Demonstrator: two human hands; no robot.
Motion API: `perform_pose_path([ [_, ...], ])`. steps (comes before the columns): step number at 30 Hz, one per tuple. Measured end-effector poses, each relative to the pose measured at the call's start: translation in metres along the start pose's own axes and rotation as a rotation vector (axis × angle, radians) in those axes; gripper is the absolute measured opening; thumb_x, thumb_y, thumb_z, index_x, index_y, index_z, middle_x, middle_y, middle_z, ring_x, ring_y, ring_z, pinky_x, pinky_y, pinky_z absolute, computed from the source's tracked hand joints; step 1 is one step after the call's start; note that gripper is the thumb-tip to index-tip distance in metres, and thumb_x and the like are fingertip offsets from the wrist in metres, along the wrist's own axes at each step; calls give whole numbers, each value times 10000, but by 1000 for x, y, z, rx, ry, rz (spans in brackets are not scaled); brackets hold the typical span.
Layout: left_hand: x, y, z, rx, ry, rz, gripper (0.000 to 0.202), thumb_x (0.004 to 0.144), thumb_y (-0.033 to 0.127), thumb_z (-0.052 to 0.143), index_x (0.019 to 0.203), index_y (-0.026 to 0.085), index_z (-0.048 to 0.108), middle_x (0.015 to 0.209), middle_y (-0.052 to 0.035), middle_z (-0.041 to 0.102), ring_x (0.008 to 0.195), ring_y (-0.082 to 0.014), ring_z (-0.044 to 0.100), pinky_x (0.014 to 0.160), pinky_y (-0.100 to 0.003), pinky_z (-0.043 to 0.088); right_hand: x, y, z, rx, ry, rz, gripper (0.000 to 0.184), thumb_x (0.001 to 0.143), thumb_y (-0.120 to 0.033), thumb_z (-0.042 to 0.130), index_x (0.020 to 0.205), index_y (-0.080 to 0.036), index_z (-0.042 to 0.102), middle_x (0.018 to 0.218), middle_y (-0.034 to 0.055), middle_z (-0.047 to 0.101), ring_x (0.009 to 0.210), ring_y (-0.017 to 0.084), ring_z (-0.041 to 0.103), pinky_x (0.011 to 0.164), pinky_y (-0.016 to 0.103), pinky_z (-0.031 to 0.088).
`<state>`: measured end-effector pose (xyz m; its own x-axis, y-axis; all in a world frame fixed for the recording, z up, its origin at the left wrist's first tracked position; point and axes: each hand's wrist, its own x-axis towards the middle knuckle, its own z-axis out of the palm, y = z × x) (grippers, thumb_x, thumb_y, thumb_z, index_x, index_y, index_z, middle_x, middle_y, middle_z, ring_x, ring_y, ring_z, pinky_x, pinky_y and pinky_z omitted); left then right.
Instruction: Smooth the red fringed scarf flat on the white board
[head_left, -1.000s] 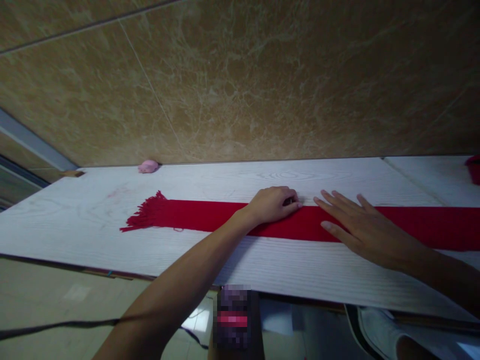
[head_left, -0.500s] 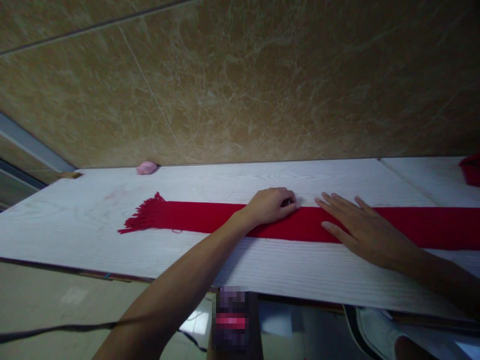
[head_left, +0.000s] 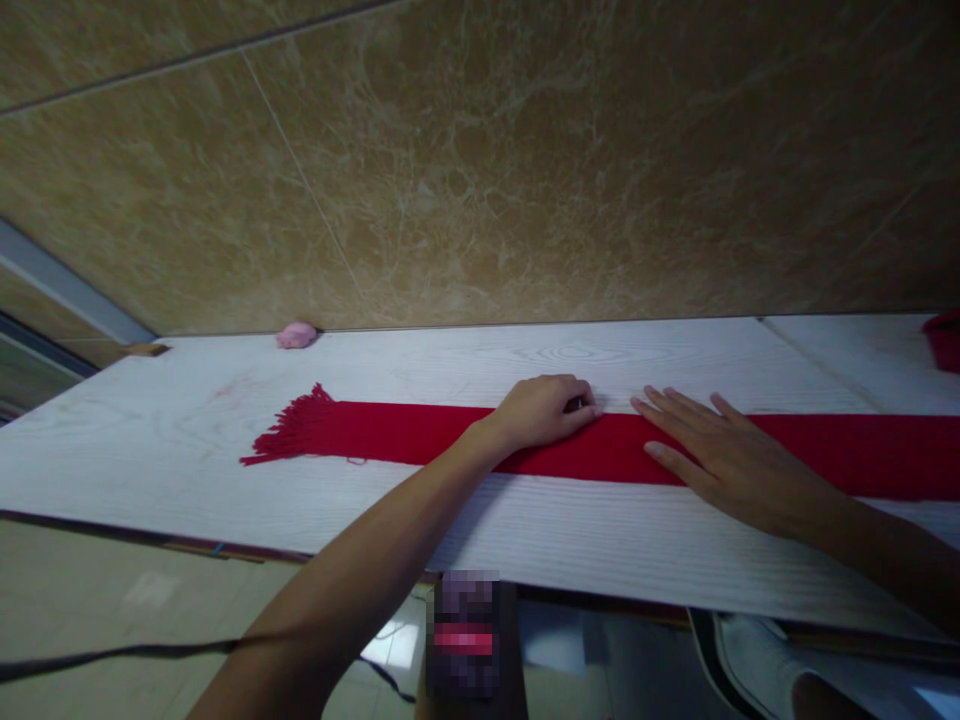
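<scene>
The scarf (head_left: 611, 450) runs lengthwise to the frame's right edge beneath my curled left grip (head_left: 546, 408), pinching unclear, and spread right grip (head_left: 709, 450).

One left hand (head_left: 547, 408), one right hand (head_left: 705, 450); one red scarf (head_left: 401, 432) beneath both; one pink object (head_left: 298, 335) left of the left hand; one brown block (head_left: 145, 350) farther left; one red item (head_left: 945, 342) right of the right hand; one tabletop seam (head_left: 821, 363) beyond the right hand.
</scene>
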<state>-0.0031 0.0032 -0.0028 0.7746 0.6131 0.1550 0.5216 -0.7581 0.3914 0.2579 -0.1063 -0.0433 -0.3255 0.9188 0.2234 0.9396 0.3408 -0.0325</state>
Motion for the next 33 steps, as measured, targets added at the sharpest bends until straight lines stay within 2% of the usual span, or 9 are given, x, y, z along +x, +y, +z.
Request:
perform_pose_path([
  [6,0,0,0,5,-5,-13,281,1053,441,575,1091,225,749,1081,-68,789,957,-215,708,841,-339,533,0,-1,1,17,11,5,659,1090,-539,270,1626,-237,506,1666,125,457,1542,366,430,1244,658,357],
  [15,0,1,-1,-1,0,-3,272,1052,433,586,1075,216,748,1064,-68,786,930,-213,701,822,-334,521,0,-1,0,15,4,9,708,1094,-588,221,1622,-214,506,1668,130,446,1550,360,418,1240,653,366],
  [24,0,0,0,5,4,3,294,1058,451,577,1075,214,750,1061,-62,788,931,-214,699,799,-328,505,-1,5,4,26,18,-22,664,1094,-578,298,1625,-232,497,1662,121,457,1546,359,426,1225,682,386],
  [33,0,2,-2,17,-9,-8,276,1059,430,584,1082,209,749,1066,-65,789,927,-208,699,808,-326,510,0,5,5,-13,65,-49,654,1104,-583,286,1564,-219,574,1628,122,503,1498,353,496,1184,621,476],
])
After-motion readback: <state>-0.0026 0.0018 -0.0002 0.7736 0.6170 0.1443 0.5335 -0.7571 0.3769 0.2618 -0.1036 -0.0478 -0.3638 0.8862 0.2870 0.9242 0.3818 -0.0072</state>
